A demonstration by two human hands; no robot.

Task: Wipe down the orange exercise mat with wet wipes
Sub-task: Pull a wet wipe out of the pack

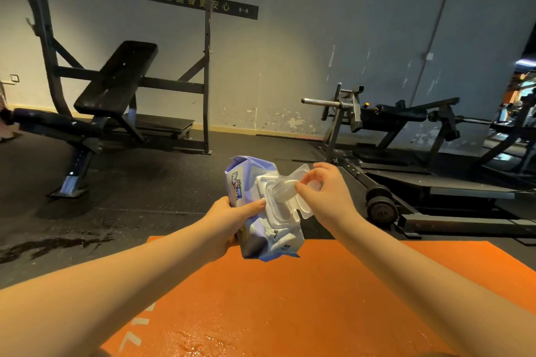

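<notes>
Left hand [232,219] grips crinkly wipes pack [280,238]; right hand [323,197] pinches translucent sheet [285,191] above orange mat [290,304].

Your mat [290,298] lies open before you. A weight rack [116,78] stands well apart, far left; a machine frame [385,116] sits near its far right edge.

Purple-white wet wipes pack [277,230], lid [300,171] open, upright above the far edge of a wet-streaked orange mat [290,284].
</notes>
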